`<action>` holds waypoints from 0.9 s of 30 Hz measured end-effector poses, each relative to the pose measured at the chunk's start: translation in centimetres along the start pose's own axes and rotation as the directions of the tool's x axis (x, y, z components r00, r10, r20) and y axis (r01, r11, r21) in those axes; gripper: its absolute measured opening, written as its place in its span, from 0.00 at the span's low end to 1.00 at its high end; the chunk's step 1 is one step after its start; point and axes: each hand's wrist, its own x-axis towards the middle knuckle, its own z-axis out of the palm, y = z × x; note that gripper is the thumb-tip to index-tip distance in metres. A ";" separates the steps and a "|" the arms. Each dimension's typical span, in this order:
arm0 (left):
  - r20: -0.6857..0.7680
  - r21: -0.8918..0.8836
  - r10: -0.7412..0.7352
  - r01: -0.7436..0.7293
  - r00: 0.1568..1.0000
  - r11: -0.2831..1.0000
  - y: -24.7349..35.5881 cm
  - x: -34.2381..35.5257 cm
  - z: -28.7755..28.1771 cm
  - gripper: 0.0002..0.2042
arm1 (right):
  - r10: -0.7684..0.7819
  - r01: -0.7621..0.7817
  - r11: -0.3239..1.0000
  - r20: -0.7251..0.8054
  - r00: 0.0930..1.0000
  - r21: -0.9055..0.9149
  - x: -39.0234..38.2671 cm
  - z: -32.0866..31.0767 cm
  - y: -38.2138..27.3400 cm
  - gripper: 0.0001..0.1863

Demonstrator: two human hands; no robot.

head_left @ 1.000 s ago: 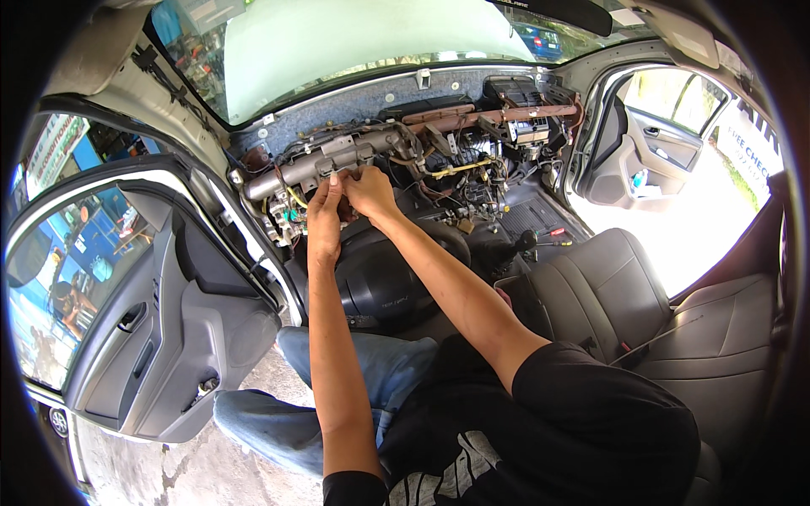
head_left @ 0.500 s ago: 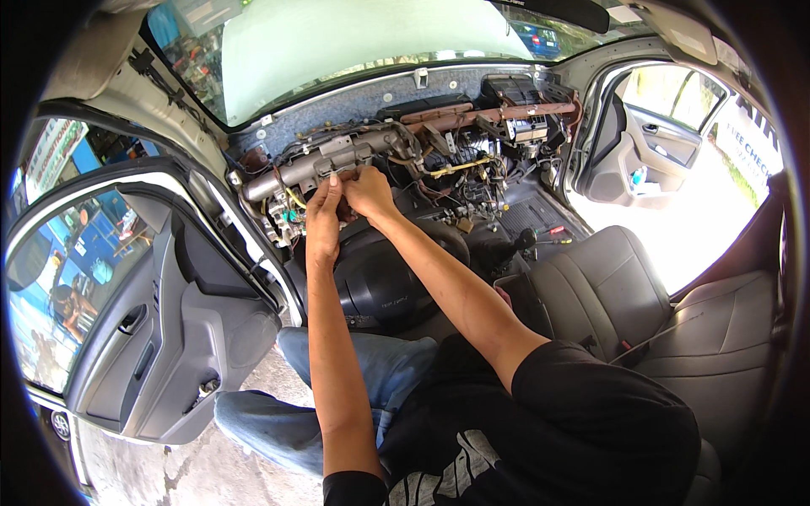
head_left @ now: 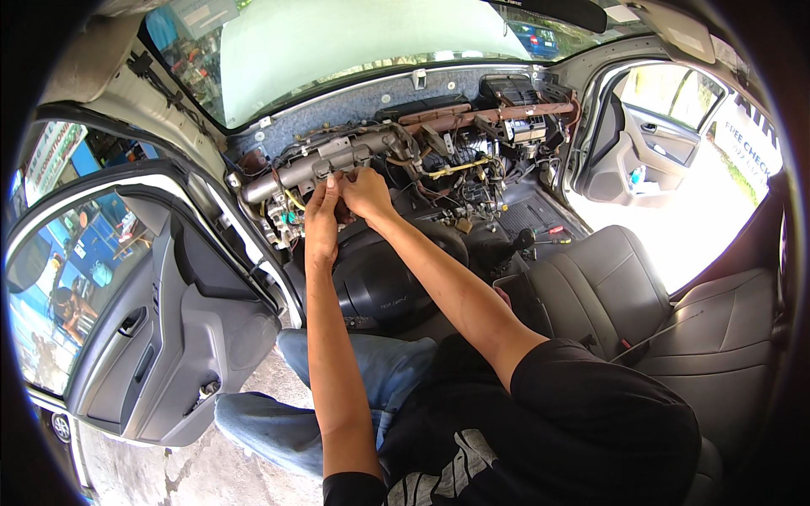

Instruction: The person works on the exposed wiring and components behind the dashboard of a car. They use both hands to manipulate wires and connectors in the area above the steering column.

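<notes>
The car's dashboard is stripped out, which bares a grey metal cross beam [head_left: 308, 167] under the windscreen. My left hand [head_left: 321, 218] reaches up to the beam's underside, its fingertips pinched on a small fitting there. My right hand [head_left: 366, 193] sits right beside it, touching it, with its fingers closed on the same spot. The fingers hide the fitting itself. Just below both hands is the black steering wheel [head_left: 386, 289]. Loose wires and a yellow cable [head_left: 447, 169] hang to the right of the hands.
The open driver's door [head_left: 160, 337] with its grey trim panel stands at the left. A grey passenger seat [head_left: 624, 295] is on the right, with the far door [head_left: 654, 143] open beyond it. A rusty brown bar [head_left: 498, 112] runs along the firewall. My legs in jeans [head_left: 354, 379] stretch out through the doorway.
Both hands stay at the same spot under the beam; only the fingers shift slightly.
</notes>
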 end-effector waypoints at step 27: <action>0.000 0.014 0.016 -0.016 1.000 1.000 0.2 -0.1 0.1 0.26 | 0.016 -0.016 1.000 0.009 1.000 0.024 0.1 0.0 0.1 0.19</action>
